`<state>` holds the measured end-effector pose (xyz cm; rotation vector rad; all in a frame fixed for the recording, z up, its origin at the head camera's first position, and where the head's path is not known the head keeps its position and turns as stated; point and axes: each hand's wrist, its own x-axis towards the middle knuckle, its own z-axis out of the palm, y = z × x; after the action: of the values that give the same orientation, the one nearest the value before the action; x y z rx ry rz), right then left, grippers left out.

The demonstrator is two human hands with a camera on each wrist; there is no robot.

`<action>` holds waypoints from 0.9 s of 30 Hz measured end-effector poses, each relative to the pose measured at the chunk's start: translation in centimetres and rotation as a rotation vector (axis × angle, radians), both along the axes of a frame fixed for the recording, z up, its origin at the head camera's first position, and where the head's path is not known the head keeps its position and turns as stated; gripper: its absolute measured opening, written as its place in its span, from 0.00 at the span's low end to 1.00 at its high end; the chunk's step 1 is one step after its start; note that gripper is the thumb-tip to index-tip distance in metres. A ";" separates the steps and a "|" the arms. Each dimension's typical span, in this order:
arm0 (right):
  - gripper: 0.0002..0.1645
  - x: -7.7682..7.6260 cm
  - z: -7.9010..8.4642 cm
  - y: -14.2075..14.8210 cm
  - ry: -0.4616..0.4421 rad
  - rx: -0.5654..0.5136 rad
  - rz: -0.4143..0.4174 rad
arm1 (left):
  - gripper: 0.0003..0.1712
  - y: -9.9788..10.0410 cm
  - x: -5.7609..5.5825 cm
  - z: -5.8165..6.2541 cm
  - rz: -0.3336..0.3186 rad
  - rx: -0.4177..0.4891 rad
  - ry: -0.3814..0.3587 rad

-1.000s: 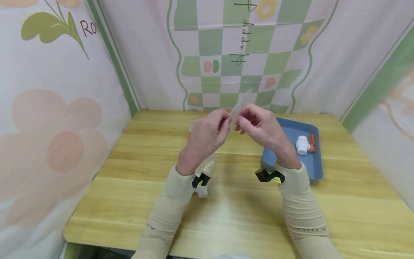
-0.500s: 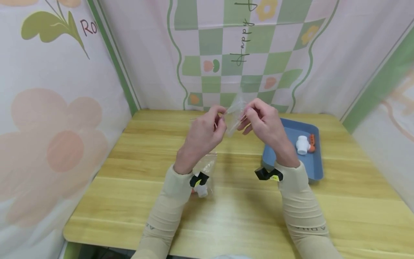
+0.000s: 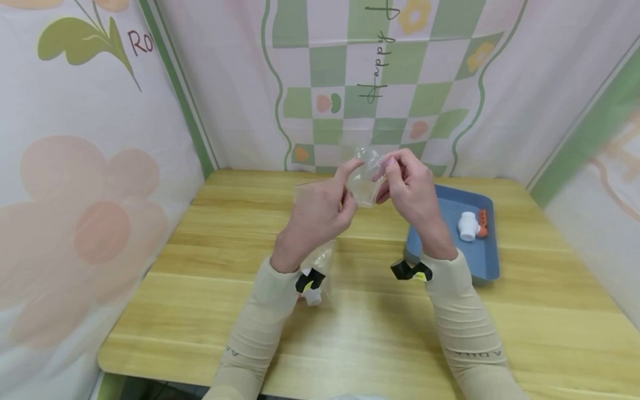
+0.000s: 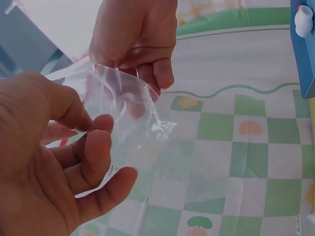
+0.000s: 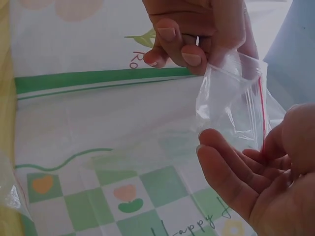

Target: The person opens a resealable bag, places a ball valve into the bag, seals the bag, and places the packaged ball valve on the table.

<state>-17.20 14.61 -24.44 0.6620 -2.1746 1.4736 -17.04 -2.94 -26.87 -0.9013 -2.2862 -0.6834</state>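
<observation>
A clear zip bag (image 3: 363,191) is held up above the table between both hands, its mouth spread apart. My left hand (image 3: 320,210) pinches one side of it, with the index finger reaching along the bag's opening. On the other side my right hand (image 3: 412,186) pinches the edge near the red zip line, which shows in the right wrist view on the bag (image 5: 231,103). No contents are visible in this bag. Under my left wrist lies another clear bag (image 3: 321,256) with a white and orange part in it, partly hidden by the arm.
A blue tray (image 3: 450,200) stands at the right, holding a white pipe valve (image 3: 468,226) and an orange piece (image 3: 482,216). Behind my left hand the edge of a further clear bag (image 3: 304,186) shows. Patterned curtains enclose the wooden table (image 3: 225,239).
The bag has gone from flat and edge-on to spread out with its mouth apart. My right hand has moved slightly right and turned; my left index finger has extended.
</observation>
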 end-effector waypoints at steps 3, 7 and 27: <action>0.11 0.2 0.1 -0.1 0.015 0.016 -0.021 | 0.30 0.3 0.2 -0.1 -0.023 -0.060 -0.038; 0.08 0.2 -0.2 0.2 0.002 0.054 0.003 | 0.30 0.6 0.2 -0.3 -0.044 -0.075 -0.085; 0.16 -2.6 -2.3 1.8 0.119 0.315 -0.106 | 0.20 -0.7 -0.2 0.0 -0.025 0.034 -0.050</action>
<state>-19.78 16.46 -26.73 0.7050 -2.3302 1.0213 -17.23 -3.61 -26.87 -0.9075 -2.3034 -0.7610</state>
